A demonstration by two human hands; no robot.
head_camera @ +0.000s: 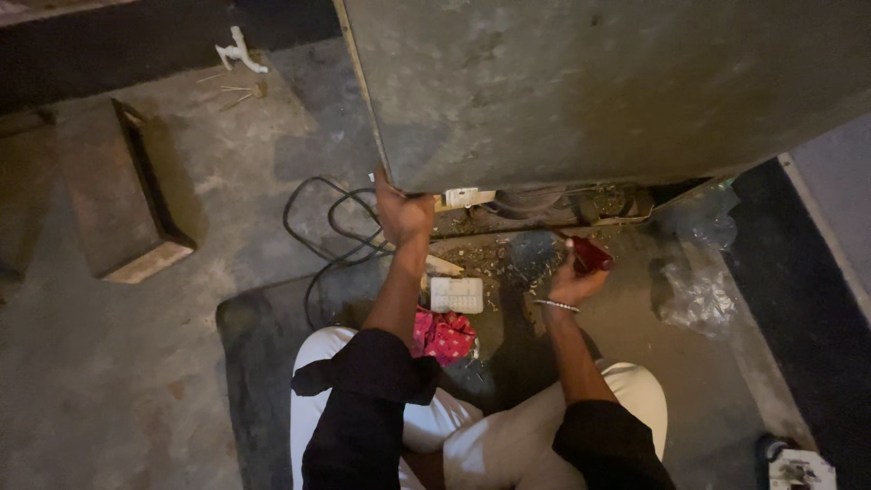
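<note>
Seated on bare concrete floor (136, 363) — dim room, grey metal cabinet (590, 82) tilted up.
Left hand (404, 213) grips the cabinet's lower edge, fingers curled under it; right hand (570, 283) closed around a red-handled tool (592, 255) near the debris-strewn underside. Black cable (318, 236) just left of the left hand, white box (456, 295) between the forearms.

The left arm is reaching forward, nearly straight, its left hand (404, 213) gripping with fingers curled. The right arm is bending at the elbow, its right hand (572, 281) closing in a fist, wrist turned up.
</note>
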